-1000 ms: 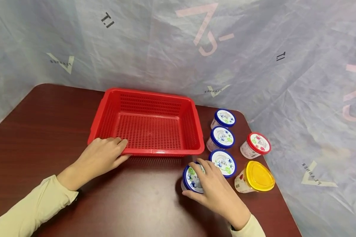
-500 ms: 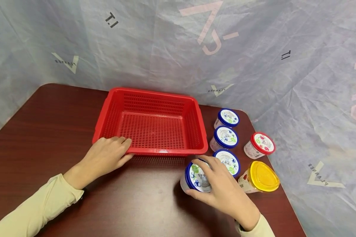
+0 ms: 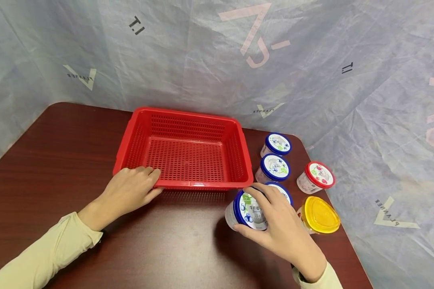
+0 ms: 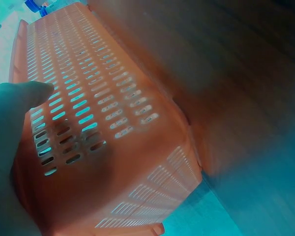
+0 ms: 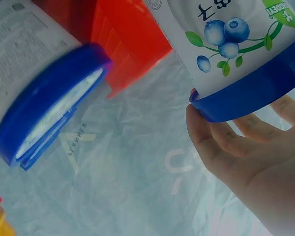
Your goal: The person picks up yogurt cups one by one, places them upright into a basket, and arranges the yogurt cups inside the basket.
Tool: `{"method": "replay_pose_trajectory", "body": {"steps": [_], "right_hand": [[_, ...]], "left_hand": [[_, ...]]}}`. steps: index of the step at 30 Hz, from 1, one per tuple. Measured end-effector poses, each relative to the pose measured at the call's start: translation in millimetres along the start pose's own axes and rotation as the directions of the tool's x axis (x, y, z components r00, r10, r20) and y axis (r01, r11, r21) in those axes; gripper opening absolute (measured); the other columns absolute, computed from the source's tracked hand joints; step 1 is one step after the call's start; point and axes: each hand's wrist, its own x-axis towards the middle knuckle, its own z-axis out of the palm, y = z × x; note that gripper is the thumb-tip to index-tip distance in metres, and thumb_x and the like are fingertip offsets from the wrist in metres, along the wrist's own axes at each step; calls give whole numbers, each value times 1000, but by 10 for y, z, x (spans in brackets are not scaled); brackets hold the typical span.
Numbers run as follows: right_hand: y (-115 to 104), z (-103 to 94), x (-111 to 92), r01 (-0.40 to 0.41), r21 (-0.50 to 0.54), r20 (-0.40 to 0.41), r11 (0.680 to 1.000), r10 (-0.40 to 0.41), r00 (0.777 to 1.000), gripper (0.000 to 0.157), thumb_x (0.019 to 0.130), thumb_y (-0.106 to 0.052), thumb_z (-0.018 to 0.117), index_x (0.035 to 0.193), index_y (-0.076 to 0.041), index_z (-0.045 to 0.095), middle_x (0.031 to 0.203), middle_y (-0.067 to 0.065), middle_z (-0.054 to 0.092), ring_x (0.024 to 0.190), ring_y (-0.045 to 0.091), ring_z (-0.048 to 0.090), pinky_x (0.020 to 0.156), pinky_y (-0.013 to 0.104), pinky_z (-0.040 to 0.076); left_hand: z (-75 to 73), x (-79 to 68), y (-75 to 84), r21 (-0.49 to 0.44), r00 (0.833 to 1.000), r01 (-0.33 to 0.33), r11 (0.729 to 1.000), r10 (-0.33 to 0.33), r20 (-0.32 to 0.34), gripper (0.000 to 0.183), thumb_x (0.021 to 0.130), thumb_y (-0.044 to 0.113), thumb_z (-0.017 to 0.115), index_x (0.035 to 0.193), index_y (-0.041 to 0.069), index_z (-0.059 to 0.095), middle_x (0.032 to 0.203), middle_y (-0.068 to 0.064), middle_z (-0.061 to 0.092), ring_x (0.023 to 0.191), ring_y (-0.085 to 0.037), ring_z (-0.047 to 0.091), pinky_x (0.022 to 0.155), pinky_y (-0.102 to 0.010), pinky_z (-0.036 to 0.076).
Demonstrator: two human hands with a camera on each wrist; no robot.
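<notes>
My left hand [image 3: 130, 192] grips the front left rim of a red perforated plastic basket [image 3: 202, 185]; in the left wrist view the thumb lies against the basket's wall [image 4: 132, 182]. A yogurt tub [image 3: 252, 212] with a blue lid and blueberry pictures is held in my right hand [image 3: 285, 224], fingers and thumb round the lid's edge. It tilts slightly over the table, its shadow lying below. Behind that hand, a second blue-lidded tub [image 3: 283, 192] is partly hidden. Blueberries show large on the held tub [image 5: 236, 54] in the right wrist view.
Two more blue-lidded tubs [image 3: 275, 167] stand in a row right of the basket. Further right are a red-lidded tub [image 3: 315, 178] and a yellow-lidded one [image 3: 322, 216], near the edge of the brown table [image 3: 159, 253]. A grey cloth [image 3: 188, 60] hangs behind.
My right hand has gripped the front blue-lidded tub, raised it a little and moved it slightly right, over the tub behind. The left hand stays on the basket rim.
</notes>
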Motion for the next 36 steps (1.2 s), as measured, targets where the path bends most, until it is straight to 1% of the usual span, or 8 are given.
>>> {"method": "replay_pose_trajectory", "body": {"steps": [5,10,15,19,24,31,33,36], "right_hand": [[14,-80,25,25,9,-56,1000,-25,998,80,75,-64,76,138,-20,55,143,1,50,129,19,46,95,45,50],[20,-127,59,33,18,-96,999,-31,995,79,74,-60,79,138,-19,56,146,0,48,130,18,46,99,43,46],[27,-161,106,64,22,-158,998,-60,986,76,74,-55,81,135,-16,58,140,3,53,125,18,49,98,39,44],[38,-196,167,85,21,-206,996,-79,975,77,73,-52,83,134,-13,58,136,6,55,122,21,51,97,40,44],[53,-233,276,100,12,-236,995,-94,967,76,76,-53,80,136,-12,57,139,8,52,125,24,49,100,42,43],[46,-206,474,157,19,-314,987,-143,939,74,82,-59,72,135,-10,57,141,12,52,125,30,49,100,46,40],[47,-194,526,162,9,-319,987,-151,936,74,82,-59,71,135,-10,57,140,13,52,125,31,49,100,48,40],[59,-184,598,166,-9,-305,986,-161,939,73,82,-57,72,136,-10,56,139,14,51,125,31,48,99,49,40]], "left_hand": [[3,-1,2,4,1000,3,1000,-3,2,38,77,33,81,91,2,64,71,-8,61,54,-25,59,39,-33,40],[5,-5,2,2,1000,9,1000,-9,9,37,78,33,81,91,3,64,71,-8,61,55,-25,60,39,-33,41],[12,-4,2,-1,1000,11,1000,-11,16,38,78,33,81,92,2,65,72,-8,61,56,-25,60,40,-33,42],[13,-5,2,3,1000,12,1000,-12,20,38,77,34,81,92,2,65,72,-8,62,56,-24,60,39,-33,41],[10,-10,0,7,1000,15,1000,-15,25,38,77,34,82,90,2,64,72,-8,62,55,-24,59,39,-32,41],[4,-9,2,8,999,17,1000,-17,29,39,77,34,81,92,2,65,72,-8,62,55,-24,59,39,-32,41],[4,-6,3,6,999,16,1000,-16,29,39,77,34,81,91,2,64,72,-8,61,55,-24,59,39,-32,41],[5,1,4,0,999,15,1000,-15,31,38,77,34,81,90,3,63,71,-8,60,55,-23,58,39,-32,41]]}}
